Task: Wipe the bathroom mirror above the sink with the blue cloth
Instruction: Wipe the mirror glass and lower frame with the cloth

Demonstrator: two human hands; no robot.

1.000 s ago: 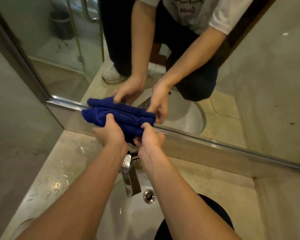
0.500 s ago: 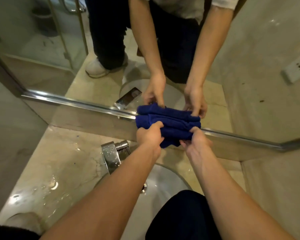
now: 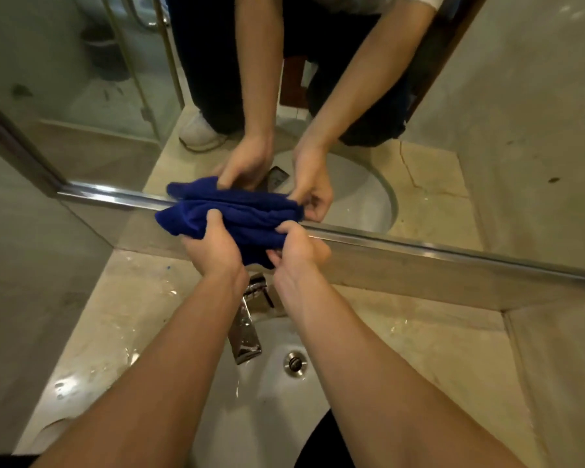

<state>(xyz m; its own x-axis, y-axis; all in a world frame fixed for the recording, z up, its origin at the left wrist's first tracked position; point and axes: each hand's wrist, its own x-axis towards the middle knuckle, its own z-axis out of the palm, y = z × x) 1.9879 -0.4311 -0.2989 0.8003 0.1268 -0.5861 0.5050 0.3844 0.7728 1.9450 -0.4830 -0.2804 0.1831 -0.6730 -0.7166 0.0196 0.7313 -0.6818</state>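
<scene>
Blue cloth (image 3: 237, 221) bunched between both hands, pressed at the mirror's (image 3: 487, 96) bottom edge, on the metal trim (image 3: 419, 243). Left hand (image 3: 213, 251) grips its left part, thumb on top; right hand (image 3: 296, 248) pinches the right end. Faucet (image 3: 247, 329) and sink (image 3: 271, 400) sit directly beneath my wrists; wet counter (image 3: 115, 315) to the left. Risk: a wad this thick likely smears only a narrow strip, or snags on the trim and slips down into the basin.
</scene>
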